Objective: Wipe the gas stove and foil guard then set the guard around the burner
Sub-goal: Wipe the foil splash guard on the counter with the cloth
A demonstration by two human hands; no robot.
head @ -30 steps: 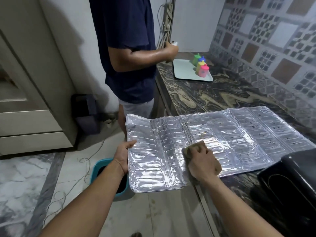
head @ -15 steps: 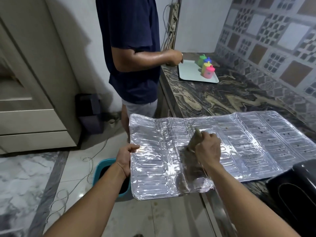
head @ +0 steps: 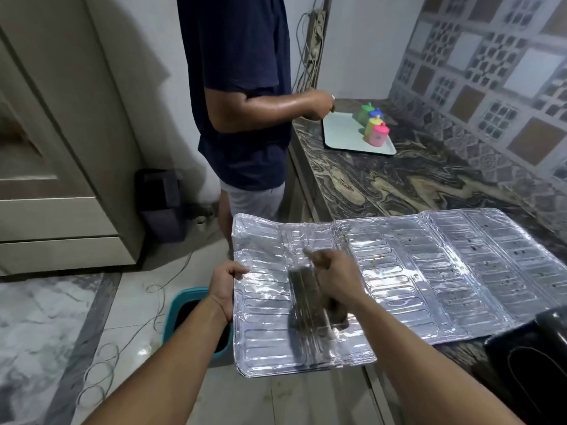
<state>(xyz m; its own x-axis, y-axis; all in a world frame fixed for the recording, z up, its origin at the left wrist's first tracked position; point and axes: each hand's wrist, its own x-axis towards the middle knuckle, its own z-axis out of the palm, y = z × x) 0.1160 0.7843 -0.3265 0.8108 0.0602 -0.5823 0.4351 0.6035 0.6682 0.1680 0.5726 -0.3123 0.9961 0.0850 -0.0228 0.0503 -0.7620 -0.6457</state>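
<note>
The silver foil guard [head: 429, 271] lies unfolded flat on the marbled counter [head: 383, 185], its left panels hanging past the counter's edge over the floor. My left hand [head: 225, 283] grips the guard's left edge, thumb on top. My right hand [head: 336, 273] is closed on a brown cloth [head: 317, 258] and presses it on the foil near the second fold. Only a corner of the cloth shows beyond my fingers. A dark reflection of my arm lies on the foil below the hand. The black gas stove [head: 534, 357] shows only as a corner at the lower right.
Another person in a dark shirt [head: 242, 87] stands at the counter's far end by a pale tray [head: 343, 133] with several coloured containers [head: 376, 127]. A teal bucket [head: 184, 320] sits on the floor under the guard's left edge. Loose cables trail over the floor tiles.
My right hand slid the cloth leftward and away across the foil, from the middle panel toward the second fold. My left hand kept its grip. The camera tilted slightly.
</note>
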